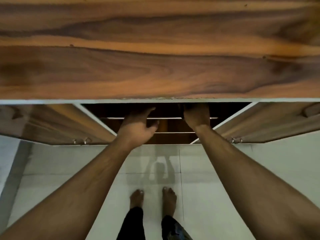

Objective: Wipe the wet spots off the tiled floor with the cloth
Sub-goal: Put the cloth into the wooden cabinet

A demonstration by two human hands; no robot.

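Note:
Both my hands reach into an open wooden cabinet (155, 66) in front of me. My left hand (138, 126) is just inside the opening over a shelf edge (166, 118), fingers loosely extended and holding nothing that I can see. My right hand (196, 116) is pushed deeper under the cabinet top, and its fingers are lost in the dark interior. No cloth is visible. The pale tiled floor (216, 179) lies below, with a darker glossy patch (152, 177) in front of my bare feet (136, 198).
The cabinet's left door (57, 123) and right door (270, 122) stand swung open toward me on either side. The wide wooden cabinet top fills the upper half of the view. A grey strip (15, 179) runs along the floor's left edge.

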